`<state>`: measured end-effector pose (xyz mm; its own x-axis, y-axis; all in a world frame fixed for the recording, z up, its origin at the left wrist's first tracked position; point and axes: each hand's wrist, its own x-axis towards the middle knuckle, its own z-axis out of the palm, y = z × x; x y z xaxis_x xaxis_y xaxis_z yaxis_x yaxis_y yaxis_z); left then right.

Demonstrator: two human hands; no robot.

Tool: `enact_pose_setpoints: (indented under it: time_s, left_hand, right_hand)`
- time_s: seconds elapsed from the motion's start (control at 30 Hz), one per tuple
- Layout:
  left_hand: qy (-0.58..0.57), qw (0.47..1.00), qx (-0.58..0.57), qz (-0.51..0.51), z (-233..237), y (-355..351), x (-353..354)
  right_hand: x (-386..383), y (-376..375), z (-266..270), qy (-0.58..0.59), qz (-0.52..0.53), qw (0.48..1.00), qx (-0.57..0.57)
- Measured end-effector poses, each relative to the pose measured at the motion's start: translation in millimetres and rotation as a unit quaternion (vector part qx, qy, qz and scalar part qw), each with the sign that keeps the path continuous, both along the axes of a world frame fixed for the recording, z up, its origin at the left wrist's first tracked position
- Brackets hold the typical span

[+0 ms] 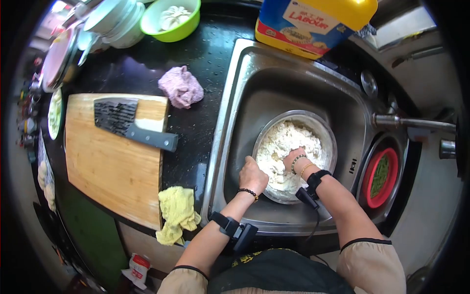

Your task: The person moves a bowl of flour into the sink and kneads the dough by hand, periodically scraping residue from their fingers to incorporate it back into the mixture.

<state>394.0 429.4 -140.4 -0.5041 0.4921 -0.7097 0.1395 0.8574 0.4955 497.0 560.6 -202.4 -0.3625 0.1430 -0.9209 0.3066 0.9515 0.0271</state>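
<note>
A round metal bowl (333, 139) stands inside the stainless steel sink (245, 98), holding shaggy, floury dough (281, 139). My left hand (253, 175) is closed on the bowl's left rim. Inside the bowl, my right hand (295, 159) is pushed into the dough with its fingers curled; the fingertips are hidden in it. Beaded bracelets circle both wrists, and a black strap with a small device sits on each forearm.
Left of the sink, a cleaver (142, 134) lies on a wooden cutting board (107, 171). Nearby are a purple cloth (181, 87) and yellow cloth (177, 211). A yellow-blue jug (313, 24), green bowl (169, 33), faucet (411, 122) and red basket (380, 177) surround the sink.
</note>
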Motion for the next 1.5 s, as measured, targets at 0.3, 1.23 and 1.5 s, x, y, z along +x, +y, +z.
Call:
enact_pose_setpoints:
  time_s: [0.3,1.23,1.5]
  left_hand:
    - [-0.028,1.000,-0.003,0.009,5,1,-2]
    - [-0.088,0.995,-0.004,0.047,12,9,-6]
    - [-0.082,0.997,0.005,0.011,8,8,-4]
  right_hand:
    - [51,-3,68,0.231,-0.116,0.966,-0.004]
    - [13,51,20,0.416,-0.177,0.858,-0.245]
    - [58,-23,93,0.399,0.013,0.916,0.034]
